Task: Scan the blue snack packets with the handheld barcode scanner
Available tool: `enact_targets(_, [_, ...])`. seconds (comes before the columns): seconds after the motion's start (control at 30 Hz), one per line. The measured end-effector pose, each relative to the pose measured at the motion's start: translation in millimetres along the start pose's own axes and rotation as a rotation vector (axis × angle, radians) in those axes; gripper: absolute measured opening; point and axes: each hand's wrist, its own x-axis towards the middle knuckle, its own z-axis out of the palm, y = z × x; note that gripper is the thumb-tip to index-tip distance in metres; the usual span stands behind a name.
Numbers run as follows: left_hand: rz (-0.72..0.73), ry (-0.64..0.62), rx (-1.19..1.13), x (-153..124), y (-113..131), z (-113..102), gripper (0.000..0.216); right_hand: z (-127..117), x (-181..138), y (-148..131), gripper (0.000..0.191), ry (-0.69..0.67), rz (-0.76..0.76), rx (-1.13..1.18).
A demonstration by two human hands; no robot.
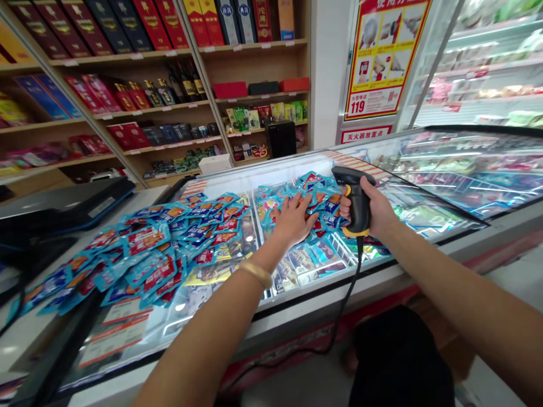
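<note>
the right hand (379, 209) is clenching a black scanner (360, 206); the left hand (292, 220) is resting, fingers spread, on the right pile of blue packets (331, 199), another heap (148, 243) lying left on the freezer (305, 312). sorting seems to be underway; lifting one would be needing those fingers closed. a far poster (384, 56) is reading "119", the sign (365, 134) below "灭火器放置点"; packet print is proving unreadable.

Bare freezer glass (216, 277) between left packet heap (148, 249) and left forearm (220, 322), scanner cord (355, 274) across near edge (297, 320).

left hand (293, 221) spread, right hand (377, 210) curled
</note>
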Motion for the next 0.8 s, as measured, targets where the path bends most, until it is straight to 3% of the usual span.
enact_targets(0.27, [0.001, -0.031, 0.026, 4.1, 2.6, 2.0, 0.064, -7.7, 1.5, 1.1, 0.041, -0.003, -0.017, 0.040])
enact_targets(0.47, [0.006, 0.094, 0.028, -4.8, -11.6, -19.6, 0.065, 9.5, -1.5, -4.4, 0.043, -0.018, -0.078, -0.084])
enact_targets(0.67, [-0.132, 0.328, 0.094, -35.5, -79.2, -70.4, 0.059, 65.6, 5.9, 14.4, 0.043, -0.161, -0.012, -0.039])
enact_targets(0.8, [-0.331, 0.348, 0.157, -65.9, -134.2, -94.1, 0.059, 114.4, 15.1, 45.1, 0.041, -0.295, 0.088, 0.027])
